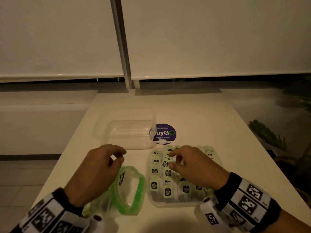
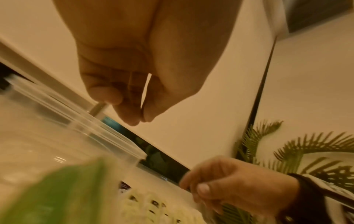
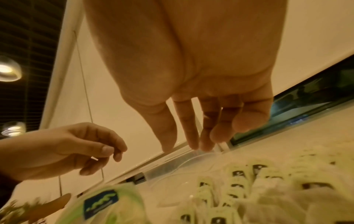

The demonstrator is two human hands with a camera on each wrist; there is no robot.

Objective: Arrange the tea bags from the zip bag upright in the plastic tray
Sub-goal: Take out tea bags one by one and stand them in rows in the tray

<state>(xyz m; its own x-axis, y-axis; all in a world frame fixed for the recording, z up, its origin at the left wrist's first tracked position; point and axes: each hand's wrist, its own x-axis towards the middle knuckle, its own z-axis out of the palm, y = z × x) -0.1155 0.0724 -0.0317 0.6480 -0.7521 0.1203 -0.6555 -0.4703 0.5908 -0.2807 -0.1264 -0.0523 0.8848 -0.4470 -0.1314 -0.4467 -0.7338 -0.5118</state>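
The clear plastic tray (image 1: 170, 205) lies at the front right of the table, packed with several green-tagged tea bags (image 1: 154, 185) standing in rows. My right hand (image 1: 175, 161) hovers over the tray's far half, fingers fairly straight and pointing down, with nothing between them (image 3: 191, 144). Whether the tips touch the tags I cannot tell. The zip bag (image 1: 134, 189), clear with a green rim, lies left of the tray, its mouth facing the tray. My left hand (image 1: 121, 156) hangs above the bag's far end, fingers loosely curled and holding nothing (image 2: 138, 115).
A second clear plastic container (image 1: 127, 132) sits behind the left hand, partly over a round purple sticker (image 1: 165, 133). The white table's left and right edges run close by. A green plant (image 1: 269, 137) stands off the right edge. Window blinds hang behind the table.
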